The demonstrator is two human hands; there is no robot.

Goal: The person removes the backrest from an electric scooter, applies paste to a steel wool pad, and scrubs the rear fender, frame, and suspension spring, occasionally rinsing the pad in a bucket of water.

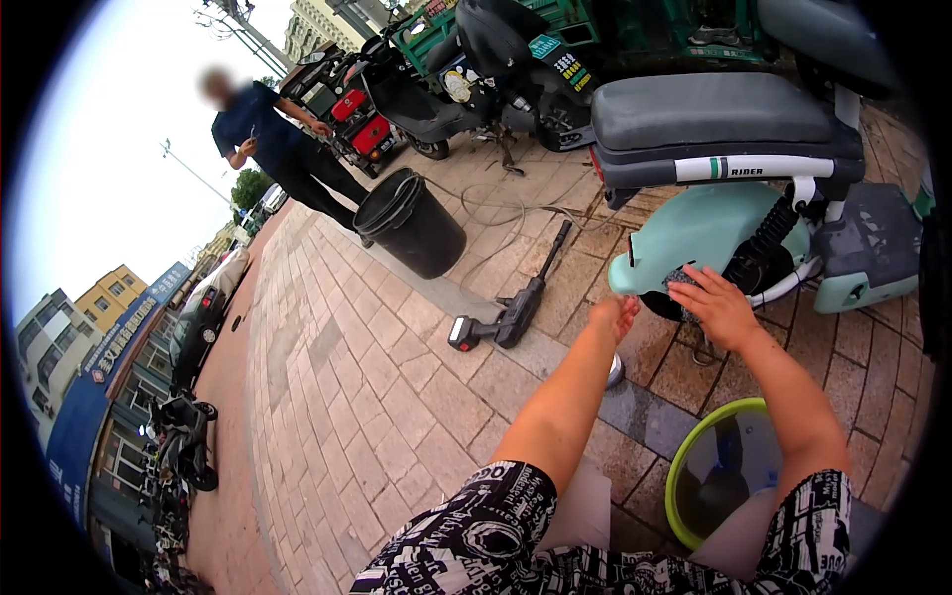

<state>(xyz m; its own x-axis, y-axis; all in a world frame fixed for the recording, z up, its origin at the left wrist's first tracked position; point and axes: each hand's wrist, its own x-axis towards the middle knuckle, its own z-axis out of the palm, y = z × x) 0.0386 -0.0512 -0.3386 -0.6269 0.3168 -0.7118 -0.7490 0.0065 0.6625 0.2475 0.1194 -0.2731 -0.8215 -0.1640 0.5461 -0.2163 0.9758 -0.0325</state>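
Observation:
My right hand (716, 306) presses a dark grey speckled scrubbing pad (678, 277) against the lower side of the mint-green rear fender (699, 230) of a scooter. Its fingers lie over the pad, hiding part of it. My left hand (619, 315) is just below the fender's rear tip, fingers loosely bent and apart, with nothing seen in them. Whether it touches the fender I cannot tell. Above the fender is the scooter's grey seat (714, 111). A lime-rimmed bucket (677, 474) of water stands beneath my right forearm.
A black pressure washer gun (518, 309) lies on the brick paving, left of my hands. Behind it stand a black bucket (436, 233) and a coiled hose (511, 213). A person (273, 139) in dark clothes stands beyond, near parked scooters (426, 109).

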